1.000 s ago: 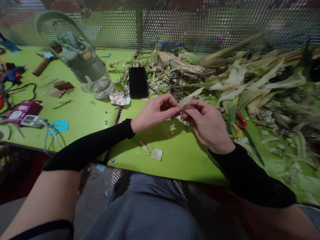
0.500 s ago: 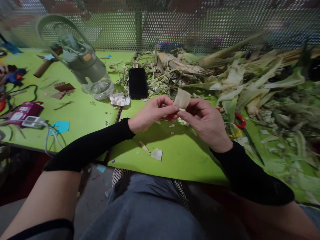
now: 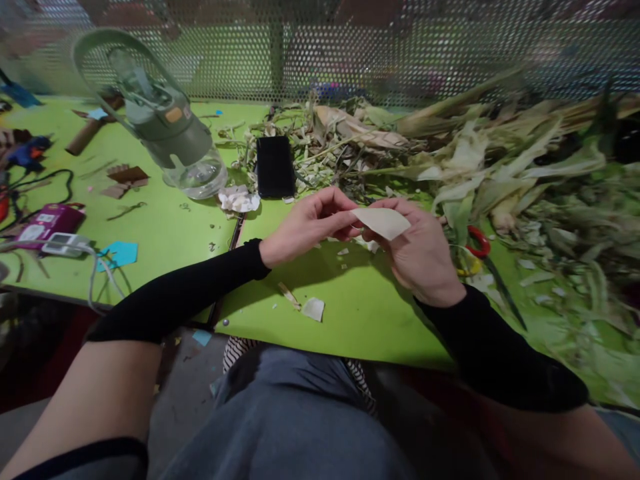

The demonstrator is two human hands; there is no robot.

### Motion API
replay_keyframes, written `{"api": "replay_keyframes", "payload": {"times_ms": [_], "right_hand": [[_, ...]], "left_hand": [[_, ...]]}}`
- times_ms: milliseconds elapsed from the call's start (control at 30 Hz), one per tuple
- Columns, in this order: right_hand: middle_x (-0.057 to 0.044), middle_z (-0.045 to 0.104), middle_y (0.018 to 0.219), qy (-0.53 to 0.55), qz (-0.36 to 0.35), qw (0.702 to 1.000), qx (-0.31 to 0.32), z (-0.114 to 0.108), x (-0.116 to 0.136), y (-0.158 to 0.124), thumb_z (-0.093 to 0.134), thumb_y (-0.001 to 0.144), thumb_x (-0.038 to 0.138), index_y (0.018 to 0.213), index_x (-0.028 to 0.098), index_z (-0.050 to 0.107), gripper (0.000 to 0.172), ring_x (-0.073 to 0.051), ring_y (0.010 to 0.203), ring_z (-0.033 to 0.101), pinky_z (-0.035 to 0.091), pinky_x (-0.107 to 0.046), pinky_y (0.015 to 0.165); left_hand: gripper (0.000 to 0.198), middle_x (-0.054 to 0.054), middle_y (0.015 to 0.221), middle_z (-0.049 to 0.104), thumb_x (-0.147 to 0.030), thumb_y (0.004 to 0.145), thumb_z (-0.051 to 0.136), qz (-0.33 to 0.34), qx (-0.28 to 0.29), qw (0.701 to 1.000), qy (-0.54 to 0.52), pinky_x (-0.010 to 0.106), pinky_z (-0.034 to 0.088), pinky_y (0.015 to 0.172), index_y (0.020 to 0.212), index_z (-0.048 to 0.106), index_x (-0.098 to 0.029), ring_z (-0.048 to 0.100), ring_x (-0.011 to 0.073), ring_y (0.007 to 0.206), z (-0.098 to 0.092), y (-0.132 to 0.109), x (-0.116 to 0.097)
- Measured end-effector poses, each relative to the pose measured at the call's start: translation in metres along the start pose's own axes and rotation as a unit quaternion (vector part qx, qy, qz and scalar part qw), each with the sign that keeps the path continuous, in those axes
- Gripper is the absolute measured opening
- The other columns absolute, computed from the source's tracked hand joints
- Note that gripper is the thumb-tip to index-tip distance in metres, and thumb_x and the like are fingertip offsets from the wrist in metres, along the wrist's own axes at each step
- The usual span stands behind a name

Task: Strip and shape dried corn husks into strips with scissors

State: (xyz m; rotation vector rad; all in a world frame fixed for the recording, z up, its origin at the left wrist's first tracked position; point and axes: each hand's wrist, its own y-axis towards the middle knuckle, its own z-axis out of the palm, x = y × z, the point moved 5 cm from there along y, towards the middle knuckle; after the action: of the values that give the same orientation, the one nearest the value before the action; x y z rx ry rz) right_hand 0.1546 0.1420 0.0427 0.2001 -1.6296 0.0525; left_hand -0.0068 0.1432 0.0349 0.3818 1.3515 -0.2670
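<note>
Between both hands is a small, pale, flat piece that looks like corn husk (image 3: 384,221). My left hand (image 3: 320,220) is closed, pinching the left end of the piece between thumb and fingers. My right hand (image 3: 417,250) is closed too, its fingers bent beneath and behind the piece, which lies across the thumb side and hides some fingertips. Below the hands, a similar pale scrap (image 3: 314,309) lies flat on the green table (image 3: 350,333), beside a thin tan strip (image 3: 289,296).
Dry corn husks (image 3: 465,160) and shreds pile up at the back and right. Red-handled scissors (image 3: 479,243) lie right of my right hand. A phone (image 3: 275,167), crumpled tissue (image 3: 239,199) and water bottle (image 3: 180,133) stand or lie behind my left hand. A perforated metal screen (image 3: 320,53) borders the back.
The pale husk piece has tipped from upright to nearly flat, its free end swinging right over my right hand. My right hand has turned slightly; my left keeps its pinch.
</note>
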Motion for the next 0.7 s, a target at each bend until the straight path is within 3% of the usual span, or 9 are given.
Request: {"api": "replay_keyframes", "payload": {"times_ms": [100,267,367,467,600,700], "right_hand": [[0.0,0.066,0.077,0.017,0.022,1.0,0.013,0.003,-0.004,0.001,0.086,0.079,0.05,0.081,0.025,0.066,0.032,-0.015,0.067,0.059,0.052,-0.033,0.063],[0.0,0.066,0.078,0.028,0.032,0.999,0.025,0.006,-0.003,0.0,0.086,0.078,0.047,0.077,0.025,0.068,0.029,-0.013,0.065,0.057,0.052,-0.031,0.063],[0.0,0.066,0.079,0.02,0.016,0.999,0.025,0.005,-0.002,-0.001,0.086,0.08,0.049,0.081,0.026,0.069,0.029,-0.014,0.068,0.058,0.053,-0.031,0.064],[0.001,0.067,0.081,-0.014,-0.03,0.999,0.034,0.003,0.003,-0.001,0.087,0.081,0.051,0.087,0.026,0.07,0.031,-0.015,0.072,0.061,0.054,-0.031,0.066],[-0.001,0.072,0.086,-0.095,-0.084,0.99,0.057,0.0,0.01,-0.001,0.085,0.084,0.055,0.091,0.027,0.072,0.032,-0.018,0.078,0.065,0.057,-0.034,0.072],[-0.002,0.072,0.085,-0.149,-0.126,0.98,0.04,-0.002,0.016,-0.002,0.084,0.085,0.059,0.091,0.026,0.073,0.035,-0.019,0.075,0.063,0.055,-0.035,0.069]], "left_hand": [[0.036,0.002,0.087,0.072,-0.049,0.091,0.079,0.083,0.0,0.992,0.096,0.025,0.057,0.073,0.095,0.063,-0.017,0.069,0.0103,0.077,0.0,-0.001,-0.006],[0.028,0.002,0.085,0.071,-0.038,0.089,0.08,0.141,-0.025,0.97,0.198,0.025,0.053,0.071,0.089,0.063,-0.016,0.062,0.0092,0.073,0.002,-0.004,-0.015],[0.027,0.001,0.08,0.069,-0.037,0.09,0.079,0.091,-0.037,0.983,0.156,0.023,0.05,0.065,0.087,0.062,-0.017,0.06,0.0082,0.069,0.002,-0.004,-0.013],[0.027,0.001,0.078,0.07,-0.035,0.09,0.08,-0.01,-0.024,0.998,0.062,0.022,0.051,0.065,0.088,0.061,-0.017,0.063,0.0076,0.068,0.001,-0.003,-0.006],[0.02,0.0,0.08,0.072,-0.03,0.097,0.071,-0.133,-0.002,0.991,-0.035,0.019,0.052,0.065,0.087,0.059,-0.016,0.064,0.005,0.065,0.001,-0.004,0.002],[0.017,-0.001,0.081,0.071,-0.026,0.097,0.07,-0.138,-0.002,0.989,-0.047,0.018,0.052,0.064,0.089,0.059,-0.016,0.066,0.0047,0.067,0.001,-0.004,0.0]]}}
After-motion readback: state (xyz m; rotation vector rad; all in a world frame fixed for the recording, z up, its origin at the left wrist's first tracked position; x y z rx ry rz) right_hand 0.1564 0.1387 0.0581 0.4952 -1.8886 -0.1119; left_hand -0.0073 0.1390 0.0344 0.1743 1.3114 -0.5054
